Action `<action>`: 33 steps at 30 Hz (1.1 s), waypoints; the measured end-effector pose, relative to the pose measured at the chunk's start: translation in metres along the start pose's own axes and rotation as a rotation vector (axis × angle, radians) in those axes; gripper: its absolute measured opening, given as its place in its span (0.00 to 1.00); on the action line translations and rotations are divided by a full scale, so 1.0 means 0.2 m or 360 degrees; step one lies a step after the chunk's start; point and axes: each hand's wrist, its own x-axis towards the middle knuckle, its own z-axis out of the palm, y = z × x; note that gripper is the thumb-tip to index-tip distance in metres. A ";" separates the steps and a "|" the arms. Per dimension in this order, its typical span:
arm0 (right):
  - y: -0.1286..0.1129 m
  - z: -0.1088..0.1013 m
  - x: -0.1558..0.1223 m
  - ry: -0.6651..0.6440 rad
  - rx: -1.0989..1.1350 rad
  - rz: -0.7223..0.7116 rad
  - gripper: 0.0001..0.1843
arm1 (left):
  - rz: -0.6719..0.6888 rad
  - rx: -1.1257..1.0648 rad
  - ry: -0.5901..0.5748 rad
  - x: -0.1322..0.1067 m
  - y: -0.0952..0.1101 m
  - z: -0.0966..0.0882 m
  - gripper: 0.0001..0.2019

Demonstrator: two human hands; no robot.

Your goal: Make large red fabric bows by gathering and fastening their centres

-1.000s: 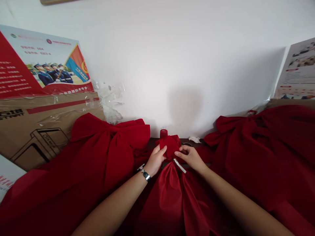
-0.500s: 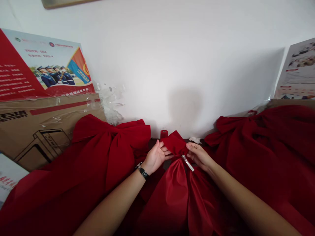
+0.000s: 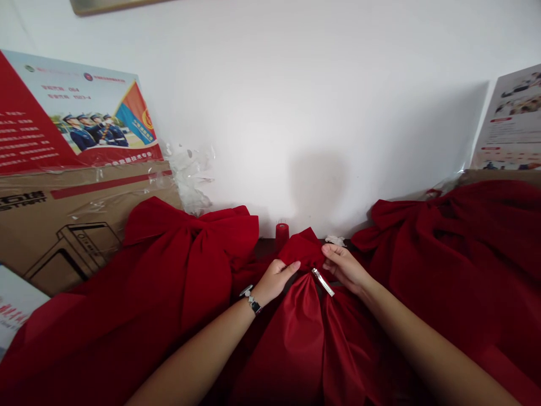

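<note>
A gathered piece of red cloth point(image 3: 302, 327) lies in front of me, pinched at its neck by a silver metal clip point(image 3: 323, 282). Above the clip the cloth fans out into a small red tuft point(image 3: 305, 249). My left hand point(image 3: 275, 277), with a dark watch on its wrist, pinches the left side of the tuft just under its edge. My right hand point(image 3: 344, 266) grips the cloth at the neck, right beside the clip.
A finished red cloth bow point(image 3: 186, 248) lies on the left and another red bow point(image 3: 443, 237) on the right. A red thread spool point(image 3: 281, 231) stands by the white wall. A cardboard box point(image 3: 63, 214) with a poster leans at left; a printed sheet point(image 3: 511, 121) leans at right.
The tuft above the clip has been spread out from a bunched lump into a flatter fan. My left hand has slid lower along its left edge; my right hand has shifted slightly right.
</note>
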 end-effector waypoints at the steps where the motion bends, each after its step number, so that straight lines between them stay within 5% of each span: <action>1: -0.01 0.00 0.00 0.0019 0.0009 -0.0018 0.21 | 0.0003 -0.0035 0.0009 0.00 0.00 -0.01 0.22; 9: 0.01 0.03 0.00 0.0200 0.0011 -0.0250 0.24 | 0.0163 -0.0498 0.0210 0.02 0.02 -0.01 0.20; 16: 0.05 0.09 -0.03 0.0325 0.0183 -0.0243 0.19 | 0.0328 0.0029 -0.0177 -0.03 0.01 0.07 0.29; 20: 0.07 0.13 -0.04 0.0368 0.0157 -0.0348 0.19 | 0.0349 0.0144 -0.0216 -0.05 0.02 0.12 0.31; 26: 0.09 0.12 -0.05 0.0564 -0.0272 -0.0607 0.20 | 0.0290 0.0098 0.0010 -0.07 0.02 0.19 0.29; 33: 0.03 0.08 -0.04 0.0636 -0.0897 -0.0852 0.21 | 0.0226 -0.0153 -0.0018 -0.06 0.03 0.19 0.24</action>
